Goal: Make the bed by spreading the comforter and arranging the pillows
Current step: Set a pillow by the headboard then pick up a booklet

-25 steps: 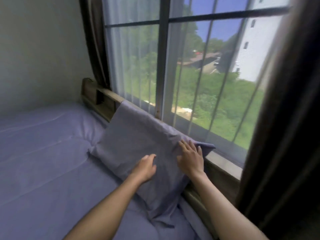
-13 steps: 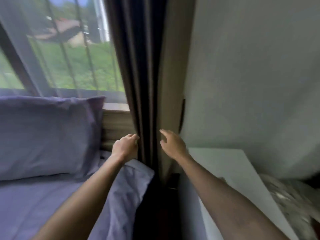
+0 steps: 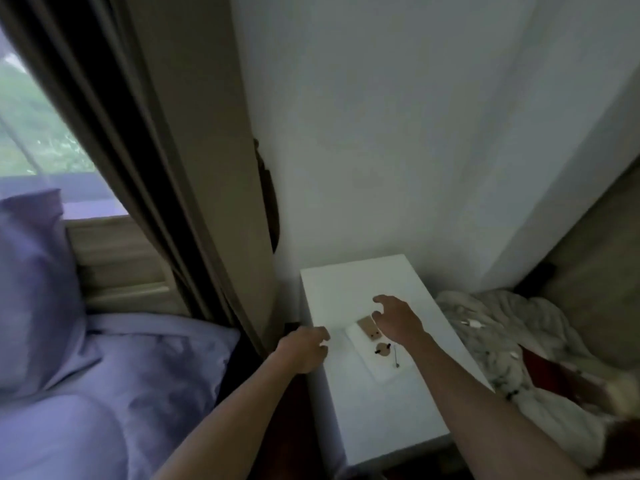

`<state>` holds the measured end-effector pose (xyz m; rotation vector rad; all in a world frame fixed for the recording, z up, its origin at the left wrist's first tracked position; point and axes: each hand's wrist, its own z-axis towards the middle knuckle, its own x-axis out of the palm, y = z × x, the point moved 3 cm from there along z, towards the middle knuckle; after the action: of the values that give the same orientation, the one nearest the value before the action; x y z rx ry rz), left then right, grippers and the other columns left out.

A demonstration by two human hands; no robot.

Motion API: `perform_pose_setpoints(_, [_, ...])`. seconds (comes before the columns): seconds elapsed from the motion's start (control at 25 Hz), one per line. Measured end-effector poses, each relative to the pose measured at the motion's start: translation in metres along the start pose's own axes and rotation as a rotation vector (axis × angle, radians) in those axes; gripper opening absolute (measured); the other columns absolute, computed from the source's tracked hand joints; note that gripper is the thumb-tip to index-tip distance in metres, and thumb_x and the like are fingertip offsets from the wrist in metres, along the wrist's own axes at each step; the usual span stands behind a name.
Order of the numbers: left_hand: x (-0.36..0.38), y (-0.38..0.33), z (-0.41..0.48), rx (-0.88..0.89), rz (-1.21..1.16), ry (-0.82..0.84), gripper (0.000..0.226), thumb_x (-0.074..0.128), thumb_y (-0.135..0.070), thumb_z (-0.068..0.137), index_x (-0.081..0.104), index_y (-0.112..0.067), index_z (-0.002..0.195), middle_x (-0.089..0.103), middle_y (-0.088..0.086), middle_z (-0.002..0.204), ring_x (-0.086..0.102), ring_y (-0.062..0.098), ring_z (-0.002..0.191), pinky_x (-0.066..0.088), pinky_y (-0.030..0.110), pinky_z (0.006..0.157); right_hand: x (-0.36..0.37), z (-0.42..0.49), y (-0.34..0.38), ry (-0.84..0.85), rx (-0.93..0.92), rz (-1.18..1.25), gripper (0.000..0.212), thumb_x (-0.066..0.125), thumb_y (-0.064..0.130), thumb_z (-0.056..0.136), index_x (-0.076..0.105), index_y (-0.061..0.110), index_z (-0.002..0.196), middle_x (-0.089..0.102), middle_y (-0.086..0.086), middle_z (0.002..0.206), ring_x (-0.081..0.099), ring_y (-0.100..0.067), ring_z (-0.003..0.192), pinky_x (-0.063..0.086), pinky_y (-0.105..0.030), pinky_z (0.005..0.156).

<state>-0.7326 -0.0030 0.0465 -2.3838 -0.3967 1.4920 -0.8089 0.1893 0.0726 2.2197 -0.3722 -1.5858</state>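
One white, smooth, rectangular counter (image 3: 391, 414) stands in the corner against a plain white wall (image 3: 398, 133); it serves as the landmark. On its top lies one flat white sheet or tray (image 3: 384, 370), carrying two small tan pieces with dark spots (image 3: 369, 329) and one thin pin-like item (image 3: 396, 358); blur prevents closer identification. The right hand (image 3: 398, 317) hovers over the counter's top above these items, fingers spread and curved, holding nothing. The left hand (image 3: 304, 348) sits at the counter's left edge, fingers loosely curled, nothing visible in it; contact with the edge cannot be confirmed. Left of the counter hangs one heavy pleated curtain (image 3: 166, 161), beige and dark brown, filling the gap between counter and bed. Further left, one soft lavender pillow (image 3: 34, 289) leans upright against the wooden headboard (image 3: 121, 268), with wrinkled lavender bedding (image 3: 138, 368) below it. Right of the counter, one bunched, fluffy off-white comforter (image 3: 498, 341) lies heaped on the floor, off the bed, with a red patch (image 3: 547, 368) beside it.
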Motion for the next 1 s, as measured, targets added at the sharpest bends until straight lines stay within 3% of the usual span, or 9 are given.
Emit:
perform_pose_setpoints(0.2, [0.072,-0.034,0.068,-0.114,-0.221,0.128,0.05,0.041,-0.03,0.099,0.031,-0.014,0.146,0.038,0.009,0.15,0.039,0.026,0.135,0.035,0.035,0.111,0.041,0.048,-0.102,0.243,0.103,0.007,0.056,0.05,0.027,0.095,0.032,0.013,0.146,0.031,-0.008,0.153,0.033,-0.026,0.139,0.031,-0.036,0.111])
perform_pose_setpoints(0.28, [0.098,-0.049,0.09,-0.181,-0.283,0.164,0.059,0.042,-0.03,0.099,0.019,-0.011,0.15,0.031,0.012,0.153,0.033,0.026,0.139,0.03,0.035,0.114,0.055,0.067,-0.132,0.284,0.144,0.038,0.053,0.05,0.027,0.093,0.036,0.013,0.142,0.036,-0.01,0.149,0.038,-0.027,0.134,0.035,-0.037,0.108])
perform_pose_setpoints(0.36, [0.118,-0.064,0.109,-0.285,-0.333,0.174,0.066,0.043,-0.031,0.097,0.011,-0.01,0.151,0.025,0.014,0.154,0.029,0.03,0.141,0.027,0.039,0.116,0.067,0.085,-0.149,0.309,0.154,0.068,0.038,0.052,0.024,0.089,0.049,0.011,0.125,0.049,-0.012,0.131,0.052,-0.028,0.116,0.046,-0.037,0.095])
perform_pose_setpoints(0.44, [0.13,-0.078,0.123,-0.385,-0.317,0.155,0.069,0.046,-0.031,0.095,0.01,-0.01,0.151,0.034,0.017,0.147,0.037,0.034,0.134,0.034,0.043,0.111,0.075,0.097,-0.154,0.318,0.156,0.086,0.028,0.051,0.019,0.087,0.051,0.009,0.113,0.053,-0.013,0.117,0.055,-0.028,0.103,0.048,-0.037,0.086])
perform_pose_setpoints(0.56, [0.142,-0.097,0.137,-0.51,-0.336,0.128,0.072,0.047,-0.027,0.093,0.005,-0.013,0.151,0.044,0.018,0.137,0.047,0.034,0.123,0.041,0.04,0.103,0.086,0.105,-0.155,0.3,0.158,0.127,0.042,0.048,0.016,0.087,0.046,0.007,0.129,0.051,-0.015,0.126,0.052,-0.031,0.115,0.043,-0.035,0.094])
perform_pose_setpoints(0.72, [0.139,-0.103,0.147,-0.732,-0.641,-0.059,0.069,0.054,-0.04,0.09,0.021,-0.009,0.142,0.052,0.018,0.127,0.054,0.033,0.114,0.045,0.036,0.089,0.085,0.109,-0.157,0.216,0.223,0.21,0.034,0.051,0.012,0.085,0.051,0.004,0.118,0.058,-0.017,0.116,0.056,-0.033,0.109,0.044,-0.031,0.085])
perform_pose_setpoints(0.84, [0.129,-0.098,0.142,-0.858,-0.795,-0.143,0.078,0.068,-0.041,0.078,0.026,-0.008,0.135,0.055,0.014,0.121,0.056,0.031,0.107,0.046,0.032,0.079,0.084,0.108,-0.162,0.258,0.304,0.316,0.045,0.057,0.011,0.084,0.049,0.006,0.128,0.062,-0.016,0.115,0.058,-0.031,0.108,0.042,-0.029,0.082])
perform_pose_setpoints(0.92, [0.122,-0.085,0.139,-0.878,-0.849,-0.175,0.083,0.077,-0.041,0.068,0.032,-0.008,0.13,0.053,0.012,0.121,0.055,0.03,0.108,0.047,0.032,0.078,0.082,0.104,-0.159,0.274,0.362,0.45,0.041,0.062,0.008,0.082,0.056,0.005,0.122,0.063,-0.013,0.104,0.06,-0.027,0.098,0.047,-0.031,0.082])
perform_pose_setpoints(1.0, [0.103,-0.071,0.14,-0.824,-0.871,-0.223,0.075,0.078,-0.035,0.068,0.043,-0.008,0.129,0.054,0.01,0.122,0.056,0.03,0.109,0.05,0.034,0.081,0.075,0.105,-0.149,0.312,0.39,0.651,0.029,0.064,0.002,0.081,0.065,0.0,0.111,0.068,-0.014,0.103,0.063,-0.026,0.092,0.053,-0.035,0.084])
